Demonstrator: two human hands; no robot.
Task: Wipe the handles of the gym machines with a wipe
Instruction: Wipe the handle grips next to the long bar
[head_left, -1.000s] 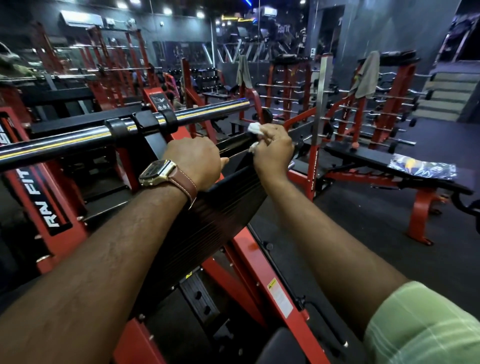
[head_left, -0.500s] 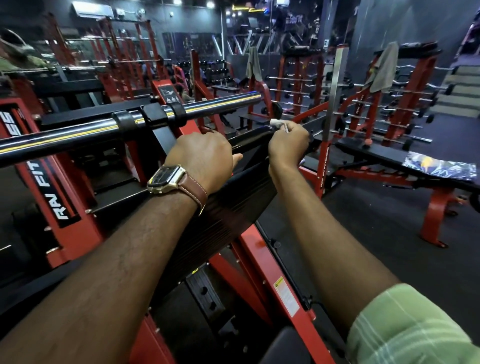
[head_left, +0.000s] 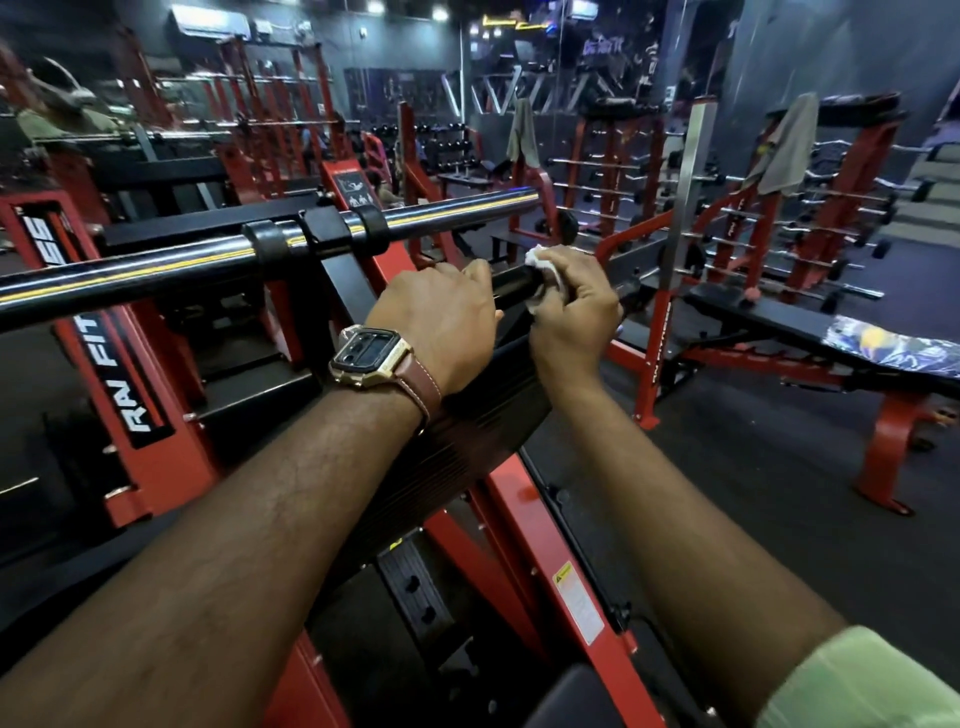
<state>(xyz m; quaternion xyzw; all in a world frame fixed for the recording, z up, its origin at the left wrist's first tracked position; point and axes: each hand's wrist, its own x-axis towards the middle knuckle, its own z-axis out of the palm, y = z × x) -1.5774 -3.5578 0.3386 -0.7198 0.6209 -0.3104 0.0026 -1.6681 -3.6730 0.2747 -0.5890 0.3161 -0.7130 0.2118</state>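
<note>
Ahead, my right hand (head_left: 571, 306) clamps the white wipe (head_left: 540, 260) round the black handle (head_left: 511, 283); my left hand (head_left: 436, 322) grips it beside. Above crosses a chrome bar (head_left: 208, 260) (a red bench (head_left: 779, 332) stands right).

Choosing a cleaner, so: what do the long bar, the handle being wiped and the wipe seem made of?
Long bar: likely polished or chromed steel, with mirror-like light streaks. Handle: black, dull, probably rubber or coated metal; hard to tell. Wipe: white, crumpled, looks like thin tissue or nonwoven cloth.
</note>
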